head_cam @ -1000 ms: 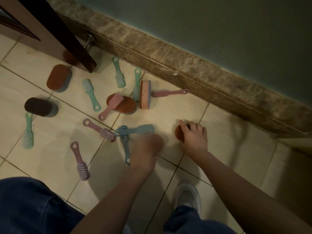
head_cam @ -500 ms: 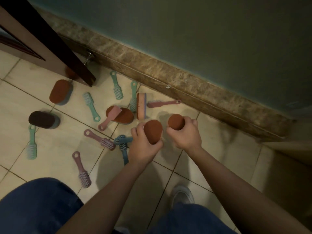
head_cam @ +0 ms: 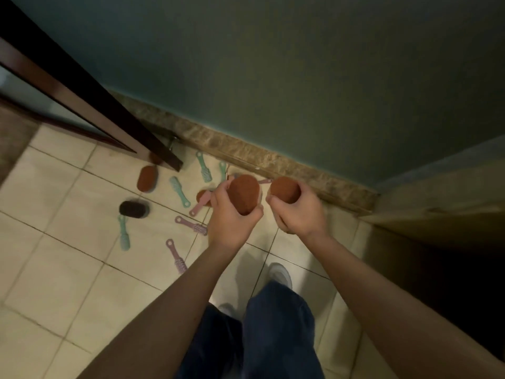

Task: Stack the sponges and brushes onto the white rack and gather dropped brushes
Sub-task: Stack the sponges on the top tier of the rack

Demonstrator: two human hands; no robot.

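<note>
My left hand [head_cam: 232, 217] grips an oval brown sponge [head_cam: 244, 193], held up above the floor. Beside it, my right hand [head_cam: 297, 214] grips a second brown sponge [head_cam: 283, 188]. Below on the tiles lie a brown sponge [head_cam: 147, 178], a dark sponge [head_cam: 133, 208], several green brushes [head_cam: 179, 187] and several pink brushes [head_cam: 191, 225]. One more brown sponge [head_cam: 202, 195] is partly hidden behind my left hand, with a pink brush across it. No white rack is in view.
A dark wooden door [head_cam: 90, 105] stands open at the upper left, its corner over the tiles. A marble skirting [head_cam: 273, 162] runs under a green wall. My legs and a white shoe [head_cam: 278, 273] are below. A dark opening lies at the right.
Both hands picked a brown sponge off the floor and have risen with them. My view has lifted away from the tiles, so the brushes look smaller.
</note>
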